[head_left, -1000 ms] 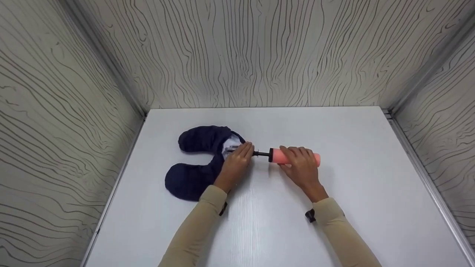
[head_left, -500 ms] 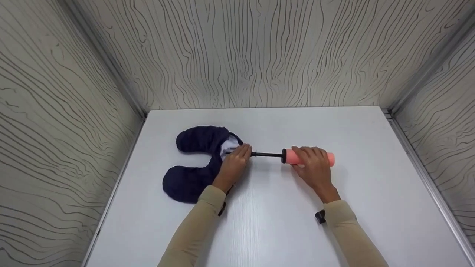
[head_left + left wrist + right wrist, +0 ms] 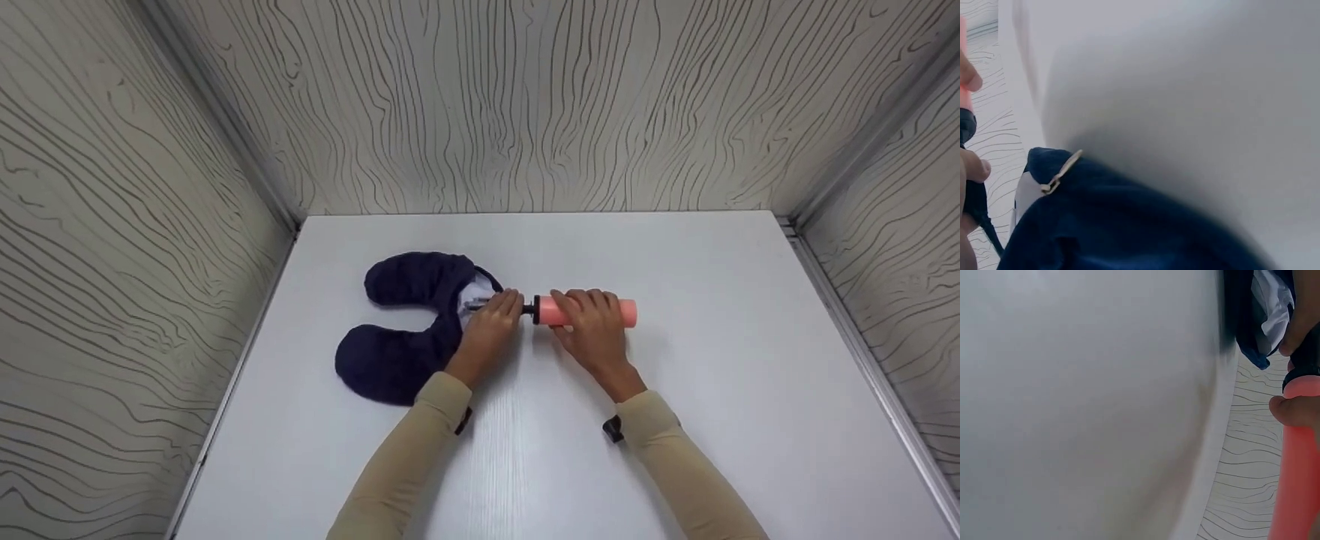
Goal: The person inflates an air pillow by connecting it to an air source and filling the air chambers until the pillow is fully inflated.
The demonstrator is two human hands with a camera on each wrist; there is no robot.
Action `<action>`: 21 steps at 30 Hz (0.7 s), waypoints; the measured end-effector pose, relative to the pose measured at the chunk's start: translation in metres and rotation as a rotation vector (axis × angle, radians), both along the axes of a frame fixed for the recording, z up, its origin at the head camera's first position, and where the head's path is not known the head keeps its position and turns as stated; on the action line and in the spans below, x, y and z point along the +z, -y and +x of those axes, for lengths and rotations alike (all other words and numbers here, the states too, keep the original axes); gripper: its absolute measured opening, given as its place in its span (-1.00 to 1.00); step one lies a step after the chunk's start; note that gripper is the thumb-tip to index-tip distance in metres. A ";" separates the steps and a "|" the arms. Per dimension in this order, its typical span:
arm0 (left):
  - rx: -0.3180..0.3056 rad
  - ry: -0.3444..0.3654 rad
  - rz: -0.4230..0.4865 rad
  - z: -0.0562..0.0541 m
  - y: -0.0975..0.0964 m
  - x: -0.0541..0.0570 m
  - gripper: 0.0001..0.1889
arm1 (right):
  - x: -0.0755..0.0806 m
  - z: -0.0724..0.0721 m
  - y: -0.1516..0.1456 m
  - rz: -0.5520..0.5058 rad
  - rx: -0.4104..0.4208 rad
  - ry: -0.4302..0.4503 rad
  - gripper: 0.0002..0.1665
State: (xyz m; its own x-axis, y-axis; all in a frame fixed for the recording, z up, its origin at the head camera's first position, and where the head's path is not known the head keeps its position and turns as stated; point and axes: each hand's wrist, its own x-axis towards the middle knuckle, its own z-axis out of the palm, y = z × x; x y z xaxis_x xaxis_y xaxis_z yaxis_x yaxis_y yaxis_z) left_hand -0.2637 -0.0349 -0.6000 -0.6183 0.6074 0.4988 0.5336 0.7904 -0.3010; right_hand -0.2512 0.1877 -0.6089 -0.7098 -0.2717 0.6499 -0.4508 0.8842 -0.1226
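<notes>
A navy U-shaped neck pillow (image 3: 390, 364) lies on the white table, its open side to the left. White lining (image 3: 478, 288) shows through an opening in its curved right part, and a zipper pull (image 3: 1061, 173) hangs there in the left wrist view. My left hand (image 3: 489, 330) grips the black end of a hand pump at that opening; the nozzle's tip is hidden. Round the pump's coral-pink barrel (image 3: 628, 313) my right hand (image 3: 596, 330) is curled. Between the hands only a short bit of black rod (image 3: 529, 309) shows.
The white table (image 3: 750, 337) stretches around the pillow and pump. Wood-grain patterned panels (image 3: 525, 112) stand at the back and both sides, with grey metal rails along the table's side edges.
My right hand first drew the pink barrel to the right, baring more black rod, then pushed it back left close to my left hand. My left hand and the pillow stayed nearly still.
</notes>
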 end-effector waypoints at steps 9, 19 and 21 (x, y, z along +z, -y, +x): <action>-0.042 -0.021 0.065 -0.008 0.005 -0.001 -0.64 | 0.005 -0.006 -0.010 -0.010 0.018 -0.001 -0.19; -0.047 0.025 0.130 -0.013 0.016 -0.002 -0.64 | 0.007 -0.003 -0.040 -0.055 -0.008 0.066 -0.17; -0.042 0.029 0.133 -0.014 0.019 -0.002 -0.64 | 0.007 -0.003 -0.048 -0.071 -0.019 0.065 -0.18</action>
